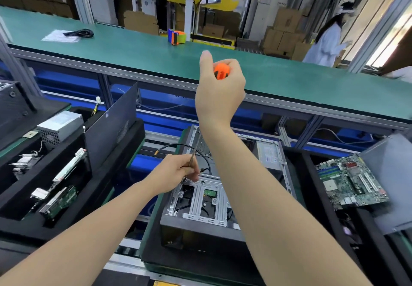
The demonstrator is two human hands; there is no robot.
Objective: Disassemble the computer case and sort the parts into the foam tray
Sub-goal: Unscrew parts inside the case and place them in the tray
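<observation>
At my far left sits the black foam tray (13, 221), matte and spongy, cut into deep rectangular slots. One slot holds a silver boxy power supply (60, 127) with a perforated round grille. Narrower slots hold green circuit boards (60, 203) standing on edge. A flat dark side panel (111, 125) stands upright in the tray's right side.

My left hand (176, 172) pinches the thin steel shaft (194, 152) low down, just above the computer case (200, 198). The case lies open in front of me, bare stamped grey metal with ribbed drive bays and a looping black cable (189, 146).

My right hand (219, 92) is raised high, fingers curled round the screwdriver's (220, 73) rounded orange handle.

To the right, a green motherboard (350, 183) lies tilted in more black foam. Beyond runs the smooth green table (133, 47).
</observation>
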